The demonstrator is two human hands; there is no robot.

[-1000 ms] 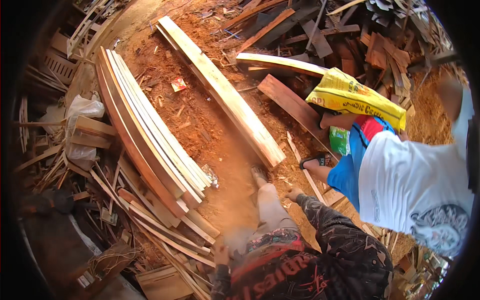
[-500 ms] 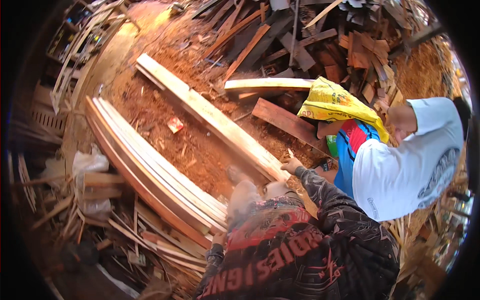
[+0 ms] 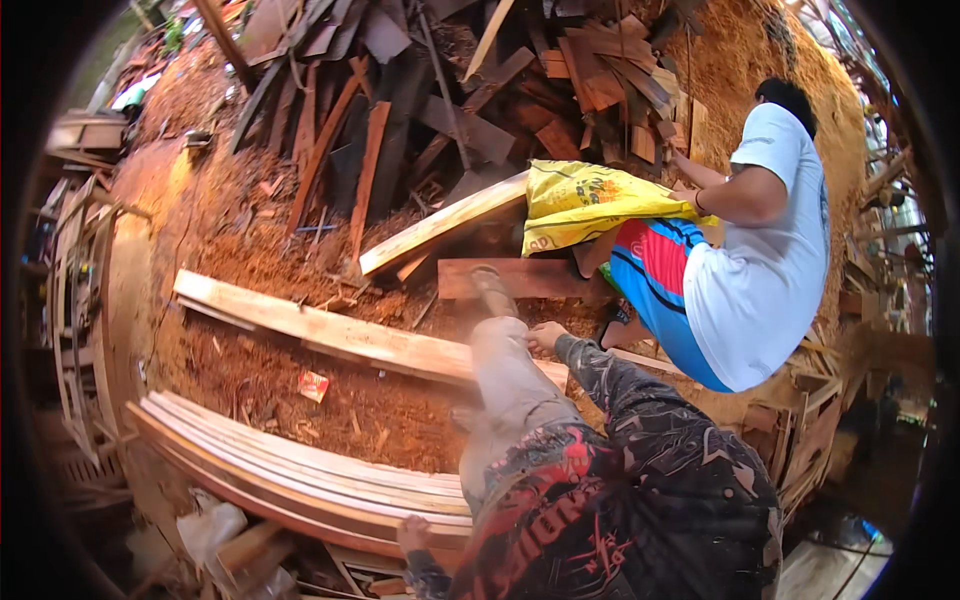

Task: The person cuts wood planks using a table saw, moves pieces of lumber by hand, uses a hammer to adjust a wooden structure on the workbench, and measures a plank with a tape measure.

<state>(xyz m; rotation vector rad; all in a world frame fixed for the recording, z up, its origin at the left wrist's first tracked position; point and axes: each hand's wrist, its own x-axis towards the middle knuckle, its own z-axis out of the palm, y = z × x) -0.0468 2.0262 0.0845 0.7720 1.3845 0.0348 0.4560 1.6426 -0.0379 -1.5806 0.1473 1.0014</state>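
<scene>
My right hand (image 3: 545,337) hangs beside my outstretched leg, fingers loosely bent and apart, nothing visible in it. My left hand (image 3: 412,532) hangs low over a curved-looking stack of planks (image 3: 300,465), fingers apart; whether it touches them I cannot tell. My foot (image 3: 490,283), blurred, steps across a long pale board (image 3: 330,330) toward a reddish board (image 3: 540,278). At the right a person (image 3: 760,290) in a white T-shirt bends over, gripping a yellow printed sack (image 3: 570,200) near another pale board (image 3: 430,230).
A heap of dark and reddish scrap wood (image 3: 470,90) fills the back. Sawdust-covered ground (image 3: 250,370) holds a small red-and-white packet (image 3: 312,386). Wooden frames (image 3: 80,330) stand at left, a white plastic sheet (image 3: 208,525) lies lower left, and wooden pieces (image 3: 800,440) lie at right.
My view has swung right, toward the scrap heap. My leg has stepped forward over the long board. The other person has bent further, arms reaching to the sack.
</scene>
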